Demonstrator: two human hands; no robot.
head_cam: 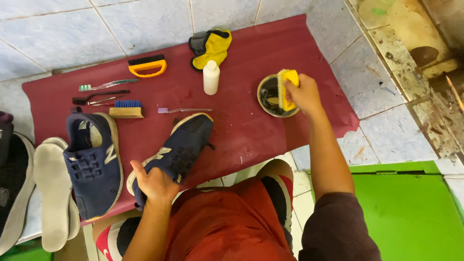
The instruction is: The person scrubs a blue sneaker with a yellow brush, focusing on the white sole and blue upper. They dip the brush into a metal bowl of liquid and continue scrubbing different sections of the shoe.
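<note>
Head view, looking down. Only 1 view available.

Left hand [155, 186] is closed around the heel end of a navy sneaker [181, 145], thumb up along the collar. The shoe is tilted with its toe on the maroon mat [251, 130] and its sole edge turned up and away.

Right hand [303, 94] is closed on a yellow scrub brush [285, 89], bristles facing left and dipped at the rim of a small dark round bowl [273, 96]. Liquid level in the bowl cannot be told.

Also on the mat: a 2nd navy sneaker [94, 164] lying flat at the left, a white insole [53, 193] just beside it, a white bottle [211, 77] standing upright, yellow and grey gloves [212, 46], an orange-handled brush [147, 65], a wooden brush with blue bristles [126, 109], and 2 toothbrushes, green [108, 85] and purple [183, 110].

Risks, as judged:
- The bowl is light-looking and the brush presses at 1 side of it; a hard dip could tip it and spill onto the mat.
- A loaded brush carried across would pass near the bottle; a low pass could knock it over.
- The held shoe rests only on its toe; a slack grip could let it roll.

Pose: right arm stretched forward, nearly straight, wrist bent down over the bowl. Left arm bent, forearm close to the knee, wrist cocked to hold the shoe raised.
</note>
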